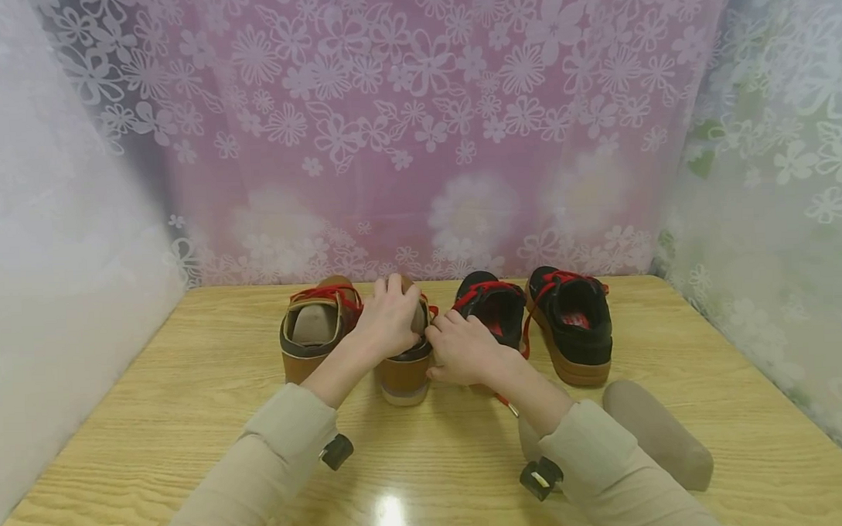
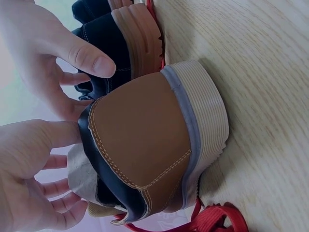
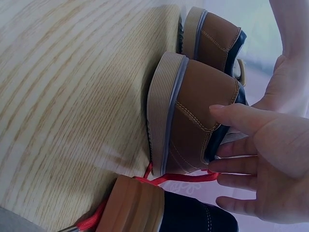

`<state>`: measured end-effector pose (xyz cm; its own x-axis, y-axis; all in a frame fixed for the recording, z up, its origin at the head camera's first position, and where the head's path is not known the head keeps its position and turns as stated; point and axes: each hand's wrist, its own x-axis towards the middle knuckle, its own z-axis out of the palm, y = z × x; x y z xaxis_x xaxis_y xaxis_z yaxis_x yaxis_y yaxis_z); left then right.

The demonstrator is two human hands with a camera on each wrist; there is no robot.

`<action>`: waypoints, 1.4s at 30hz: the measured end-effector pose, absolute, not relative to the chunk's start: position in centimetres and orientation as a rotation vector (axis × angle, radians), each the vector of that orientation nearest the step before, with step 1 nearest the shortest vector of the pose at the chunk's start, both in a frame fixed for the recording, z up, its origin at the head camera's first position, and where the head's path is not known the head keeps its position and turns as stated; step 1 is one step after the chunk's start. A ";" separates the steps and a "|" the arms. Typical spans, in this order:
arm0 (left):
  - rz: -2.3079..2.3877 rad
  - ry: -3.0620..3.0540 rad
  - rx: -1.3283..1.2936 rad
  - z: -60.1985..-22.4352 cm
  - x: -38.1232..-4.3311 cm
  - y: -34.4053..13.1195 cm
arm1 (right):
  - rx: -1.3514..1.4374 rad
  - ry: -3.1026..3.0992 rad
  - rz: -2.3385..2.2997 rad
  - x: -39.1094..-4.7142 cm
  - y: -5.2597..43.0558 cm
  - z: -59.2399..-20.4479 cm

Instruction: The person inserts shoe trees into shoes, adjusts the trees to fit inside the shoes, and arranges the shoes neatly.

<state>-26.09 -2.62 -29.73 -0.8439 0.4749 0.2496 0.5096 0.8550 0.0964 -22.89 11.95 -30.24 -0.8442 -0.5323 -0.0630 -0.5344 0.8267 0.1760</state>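
Observation:
A brown shoe (image 1: 405,372) with a dark collar and pale sole stands second from the left, heel toward me. My left hand (image 1: 389,314) reaches over its opening. In the left wrist view, that hand's thumb lies at the heel collar and its bent fingers hold a grey-beige insole (image 2: 82,169) that sticks out of the shoe. Beside the shoe, my right hand (image 1: 462,345) holds its right edge, thumb (image 3: 224,113) on the leather and fingertips at the collar. The insole's front part is hidden inside the shoe.
Left of it stands the matching brown shoe (image 1: 302,368), a beige insole (image 1: 314,325) in its opening. Two black shoes with red laces, one nearer (image 1: 502,299) and one farther right (image 1: 582,335), stand alongside. More beige insoles (image 1: 657,437) lie on the wooden table (image 1: 211,425) at right.

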 end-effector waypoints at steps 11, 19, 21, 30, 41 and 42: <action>-0.124 -2.808 -0.747 -29.6 -26.3 -2.5 | -0.883 2.992 0.295 -22.9 12.0 -30.2; -0.042 -2.806 -0.743 -29.4 -26.3 -2.4 | -0.873 2.983 0.278 -22.8 11.9 -30.1; -0.038 -2.805 -0.741 -29.5 -26.3 -2.3 | -0.869 2.984 0.284 -22.8 11.9 -30.1; 0.031 -2.834 -0.724 -29.7 -26.4 -1.9 | -0.872 2.981 0.303 -22.8 11.9 -30.3; 0.063 -2.814 -0.720 -29.9 -26.5 -1.6 | -0.877 2.981 0.307 -22.9 11.9 -30.2; 0.065 -2.812 -0.720 -29.9 -26.5 -1.6 | -0.879 2.981 0.307 -22.9 11.9 -30.2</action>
<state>-26.50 -1.61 -29.91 -0.8505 0.4788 0.2177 0.4682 0.8778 -0.1013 -22.87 11.95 -30.18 -0.8415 -0.5353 -0.0735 -0.5390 0.8223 0.1824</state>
